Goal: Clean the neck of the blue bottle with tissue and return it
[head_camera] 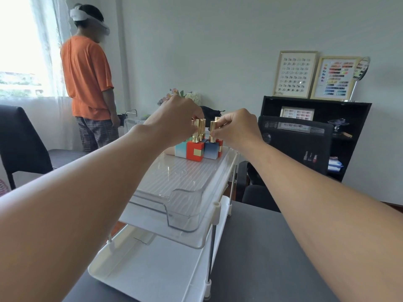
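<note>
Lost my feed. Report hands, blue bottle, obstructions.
Right hand pinching blue bottle gold cap, bottle in tray. Left hand on neighbouring caps. Orange bottle crowds it. No tissue seen.

Single head-worn view, looking forward and down, close above the white rack (214, 216), wall beyond it

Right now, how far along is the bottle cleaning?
Nothing looks done yet: no tissue is in view. In hand: the right hand pinches the gold cap of the blue bottle, which stands in the clear tray among the other bottles; the left hand grips a neighbouring cap. Left: lift, wipe neck, return.
</note>
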